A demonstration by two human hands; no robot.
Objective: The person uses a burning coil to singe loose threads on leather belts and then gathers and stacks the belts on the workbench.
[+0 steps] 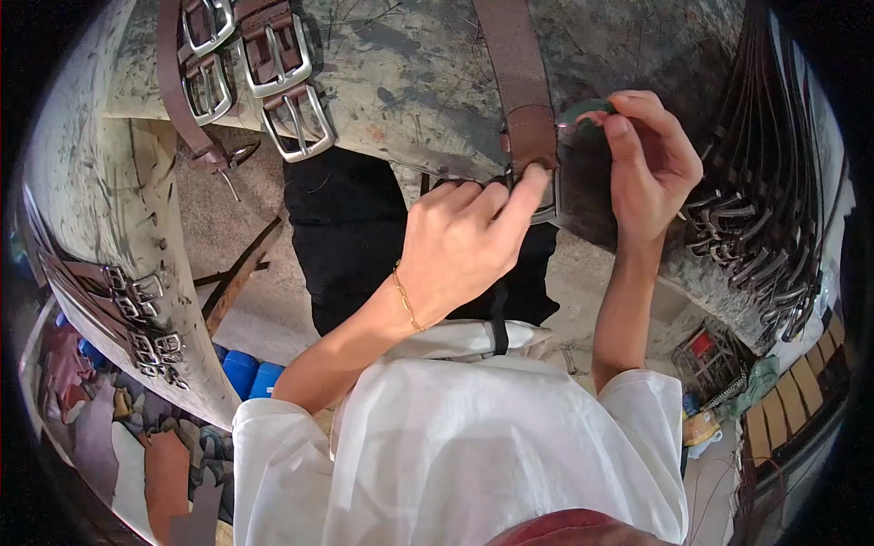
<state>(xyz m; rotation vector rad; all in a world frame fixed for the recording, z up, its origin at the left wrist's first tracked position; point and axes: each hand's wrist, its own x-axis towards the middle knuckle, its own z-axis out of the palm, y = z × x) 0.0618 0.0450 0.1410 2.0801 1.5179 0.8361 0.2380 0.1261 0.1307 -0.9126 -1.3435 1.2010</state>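
Note:
A brown leather belt (523, 73) hangs over the edge of the worn work surface, its metal buckle (546, 215) at the lower end. My left hand (473, 223) is closed at this buckle end, the index finger pressing on the leather and the other fingers curled, so part of the buckle is hidden. To the right of the strap, my right hand (651, 164) pinches a small curved green and pink thing (585, 115) between thumb and fingertips. One end of it reaches the belt's edge; its exact kind I cannot make out.
Several brown belts with silver buckles (296, 123) lie at the upper left. A dense bundle of dark straps with buckles (751, 237) hangs at the right. More buckled belts (137, 300) rest on the left side. Leather scraps (168, 469) are piled at the lower left.

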